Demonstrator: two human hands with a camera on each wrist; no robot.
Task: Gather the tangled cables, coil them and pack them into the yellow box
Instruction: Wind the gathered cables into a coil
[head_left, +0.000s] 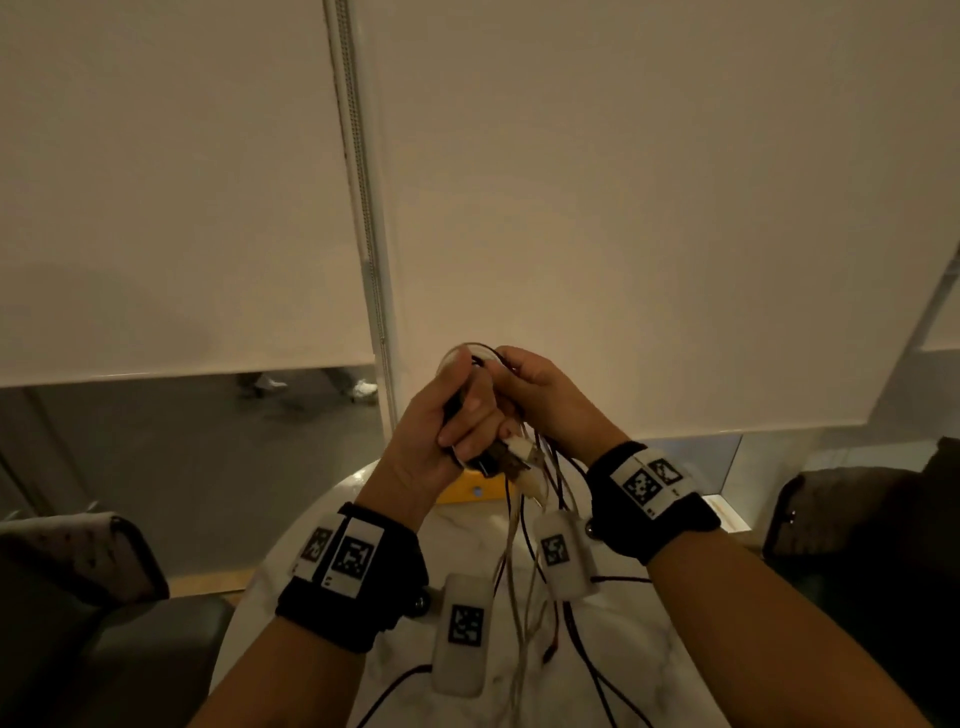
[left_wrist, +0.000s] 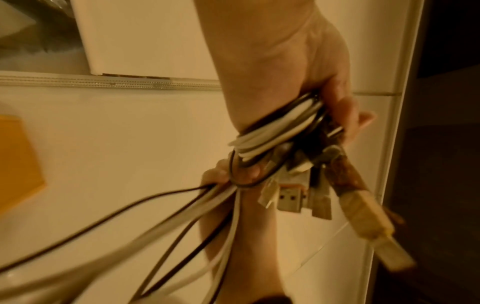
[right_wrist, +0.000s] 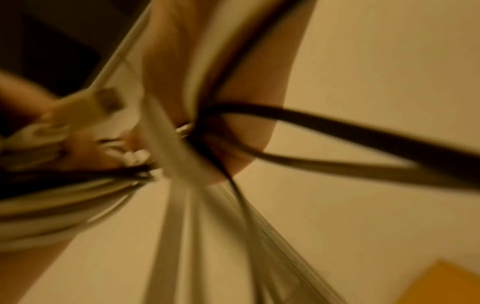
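The right wrist view was smeared by blur; only pale and dark strands crossing a palm could be made out, with a corner of the yellow box (right_wrist: 441, 286) at 5 o'clock. From the head view most of that yellow box (head_left: 470, 488) lay hidden behind the hands, a thin strip of its edge showing on the counter (head_left: 467, 525). The wrist-worn camera pods covered part of the counter, and the strands ran off the bottom of the frame.

The cables (head_left: 524, 561) were a mixed bundle — white ones and thin dark ones, with several plugs bunched at one end. The left hand (head_left: 447, 421) was curled tight around the coiled part, plugs sticking out at 4 o'clock from its fist. In the left wrist view the same left hand (left_wrist: 293, 72) clasped white loops wrapped over dark ones, the cables (left_wrist: 270, 127) ending in flat metal plugs and one pale braided lead. The right hand (head_left: 545, 395) sat just beside it at 2 o'clock, fingers closed on the strands at the top of the loop. The loose tails hung down toward 6 o'clock onto the counter, between the wrists.
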